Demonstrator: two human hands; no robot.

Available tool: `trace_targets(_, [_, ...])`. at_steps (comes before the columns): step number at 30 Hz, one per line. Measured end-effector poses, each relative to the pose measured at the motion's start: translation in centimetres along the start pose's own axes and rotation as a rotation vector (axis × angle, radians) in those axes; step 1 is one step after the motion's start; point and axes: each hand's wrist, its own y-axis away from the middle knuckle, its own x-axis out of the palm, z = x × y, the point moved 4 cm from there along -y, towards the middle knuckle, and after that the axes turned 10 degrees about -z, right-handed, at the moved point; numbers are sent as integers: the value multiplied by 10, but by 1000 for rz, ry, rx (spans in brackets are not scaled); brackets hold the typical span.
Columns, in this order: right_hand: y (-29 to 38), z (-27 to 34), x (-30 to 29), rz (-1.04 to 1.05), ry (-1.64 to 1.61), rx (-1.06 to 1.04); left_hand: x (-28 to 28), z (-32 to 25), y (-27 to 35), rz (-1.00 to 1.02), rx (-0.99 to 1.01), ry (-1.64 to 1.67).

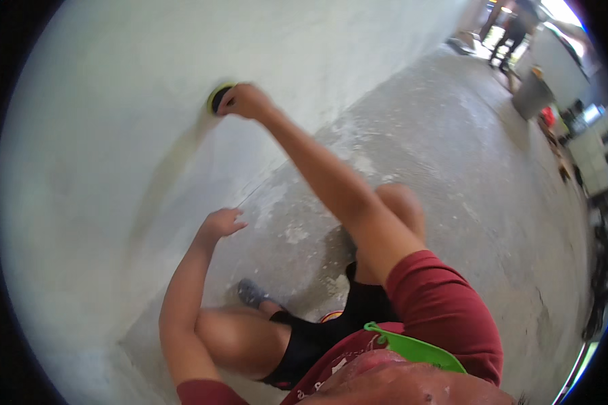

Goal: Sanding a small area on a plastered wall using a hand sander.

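Note:
My right hand (245,101) grips a round sanding pad (221,99) with a dark back and a yellow-green rim. The pad lies against the pale plastered wall (131,111), with my right arm stretched out to it. Lower down, my left hand (225,223) holds nothing; its fingers are apart, close to where the wall meets the floor. Whether it touches the wall I cannot tell. A shadow runs down the wall below the pad.
The concrete floor (435,152) bears pale dust and patches. A grey bucket (532,95) stands at the upper right, near a red item (547,117) and other clutter. A person's legs (509,40) show by a bright opening. My shoe (252,292) is below my left hand.

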Motion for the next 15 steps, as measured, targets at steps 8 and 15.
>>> trace_targets(8, [18, 9, -1, -38, -124, 47, 0, -5, -7, 126, -27, -71])
trace_targets(15, [12, 23, -2, -86, -171, 63, -4, -7, 2, 62, -41, -58])
